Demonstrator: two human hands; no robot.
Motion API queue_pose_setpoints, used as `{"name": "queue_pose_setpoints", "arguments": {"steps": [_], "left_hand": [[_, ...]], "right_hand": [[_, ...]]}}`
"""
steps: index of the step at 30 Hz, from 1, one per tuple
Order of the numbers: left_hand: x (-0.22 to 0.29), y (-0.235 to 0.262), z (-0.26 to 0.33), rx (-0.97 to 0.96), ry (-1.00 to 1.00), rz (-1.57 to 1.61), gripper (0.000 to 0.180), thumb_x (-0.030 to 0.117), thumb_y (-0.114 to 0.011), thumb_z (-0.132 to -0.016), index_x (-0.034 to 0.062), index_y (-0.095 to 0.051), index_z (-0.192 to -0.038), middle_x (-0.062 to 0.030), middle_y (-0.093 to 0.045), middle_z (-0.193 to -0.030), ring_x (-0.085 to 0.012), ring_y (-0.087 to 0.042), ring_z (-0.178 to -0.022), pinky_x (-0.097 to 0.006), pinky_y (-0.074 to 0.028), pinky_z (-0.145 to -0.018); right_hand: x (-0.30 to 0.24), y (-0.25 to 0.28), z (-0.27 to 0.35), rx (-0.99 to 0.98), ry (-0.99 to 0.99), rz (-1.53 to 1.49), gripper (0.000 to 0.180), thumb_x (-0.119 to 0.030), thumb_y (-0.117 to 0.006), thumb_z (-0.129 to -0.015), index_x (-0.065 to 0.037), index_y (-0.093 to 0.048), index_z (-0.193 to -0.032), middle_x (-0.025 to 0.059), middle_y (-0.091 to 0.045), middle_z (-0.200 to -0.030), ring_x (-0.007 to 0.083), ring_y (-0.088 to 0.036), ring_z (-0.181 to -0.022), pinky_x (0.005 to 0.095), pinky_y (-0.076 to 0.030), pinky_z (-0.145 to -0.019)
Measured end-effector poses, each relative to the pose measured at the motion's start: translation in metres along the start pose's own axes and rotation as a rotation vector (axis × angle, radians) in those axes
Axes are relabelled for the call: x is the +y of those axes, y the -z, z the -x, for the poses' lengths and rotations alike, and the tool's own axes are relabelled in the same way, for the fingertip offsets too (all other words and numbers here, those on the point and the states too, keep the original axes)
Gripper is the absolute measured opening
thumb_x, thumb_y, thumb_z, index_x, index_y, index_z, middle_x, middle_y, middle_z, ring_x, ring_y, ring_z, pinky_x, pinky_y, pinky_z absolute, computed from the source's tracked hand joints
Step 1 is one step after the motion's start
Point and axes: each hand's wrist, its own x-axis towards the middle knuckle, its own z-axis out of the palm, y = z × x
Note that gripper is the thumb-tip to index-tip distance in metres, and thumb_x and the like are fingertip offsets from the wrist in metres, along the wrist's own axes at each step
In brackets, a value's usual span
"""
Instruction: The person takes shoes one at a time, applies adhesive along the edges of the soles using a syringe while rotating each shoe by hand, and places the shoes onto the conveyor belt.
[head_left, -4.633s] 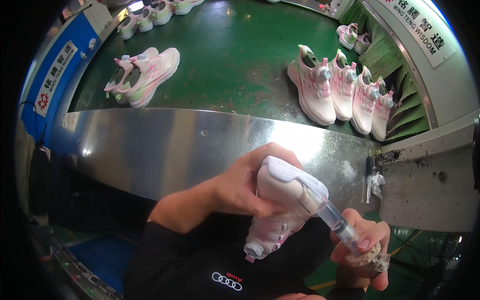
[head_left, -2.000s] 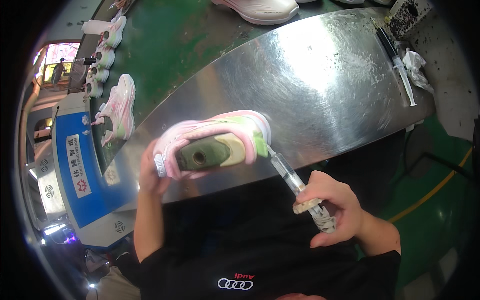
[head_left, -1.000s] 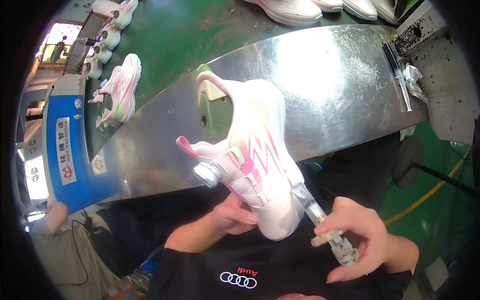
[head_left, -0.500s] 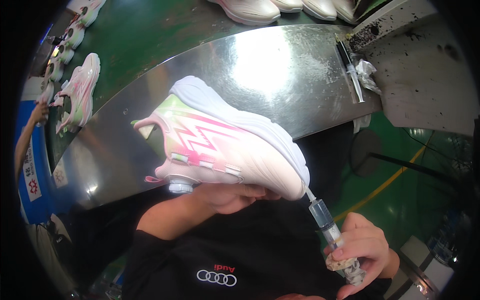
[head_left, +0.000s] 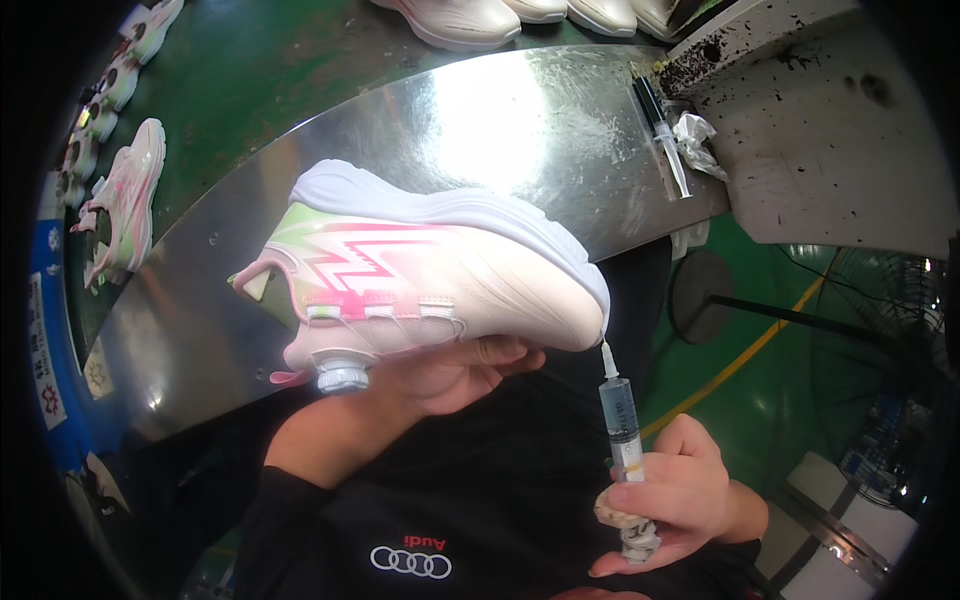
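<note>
A pink, cream and green sneaker (head_left: 480, 280) lies on its side in the air, its white sole (head_left: 440, 205) facing away from me and its toe to the right. My left hand (head_left: 455, 375) grips it from below, fingers partly hidden behind the upper. A white dial (head_left: 343, 375) sticks out near the shoe's opening. In my right hand (head_left: 675, 490) is a syringe (head_left: 621, 415) of clear liquid, pointed upward. Its tip meets the toe where sole and upper join. Crumpled whitish wrapping (head_left: 638, 540) covers the plunger end, between my fingers and thumb.
Beyond the shoe is a shiny metal plate (head_left: 400, 130) with a second syringe (head_left: 665, 140) and crumpled tissue (head_left: 698, 145). A green conveyor (head_left: 250, 70) carries a similar sneaker (head_left: 130, 200) and several others. A grey metal housing (head_left: 810, 130) stands right; a fan (head_left: 890, 340) is below it.
Shoe and syringe have shifted left in view. The shoe has turned so its toe sits higher, and the syringe stands more upright. The tip stays at the toe edge.
</note>
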Motion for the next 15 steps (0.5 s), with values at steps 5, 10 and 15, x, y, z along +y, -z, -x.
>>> {"name": "queue_pose_setpoints", "arguments": {"steps": [5,10,15], "left_hand": [[0.0,0.006,-0.004,-0.087,0.024,0.069,0.036,-0.002,-0.06,-0.081,0.0056,-0.053,-0.115,-0.0109,-0.06,-0.108,-0.0213,-0.06,-0.099,-0.029,-0.054,-0.081],[0.002,-0.003,-0.006,-0.131,-0.005,0.02,0.036,0.006,-0.059,-0.084,0.0038,-0.05,-0.119,-0.0151,-0.058,-0.113,-0.0265,-0.056,-0.108,-0.027,-0.054,-0.08],[0.005,-0.01,-0.004,-0.095,0.038,0.045,0.036,0.006,-0.061,-0.084,0.004,-0.051,-0.118,-0.0117,-0.058,-0.112,-0.0225,-0.058,-0.104,-0.024,-0.055,-0.075]], "right_hand": [[0.002,-0.012,-0.001,0.007,0.045,0.213,0.04,-0.035,-0.078,-0.06,-0.011,-0.064,-0.089,-0.0025,-0.057,-0.068,0.0114,-0.031,-0.049,0.0234,-0.025,-0.047],[0.012,-0.026,0.001,0.092,0.136,0.356,0.035,-0.034,-0.077,-0.062,-0.013,-0.064,-0.088,-0.0026,-0.056,-0.068,0.0113,-0.031,-0.049,0.0228,-0.025,-0.047],[0.017,-0.034,-0.002,0.105,0.18,0.47,0.033,-0.032,-0.076,-0.063,-0.014,-0.064,-0.088,-0.0022,-0.053,-0.067,0.0115,-0.031,-0.051,0.0224,-0.025,-0.047]]}}
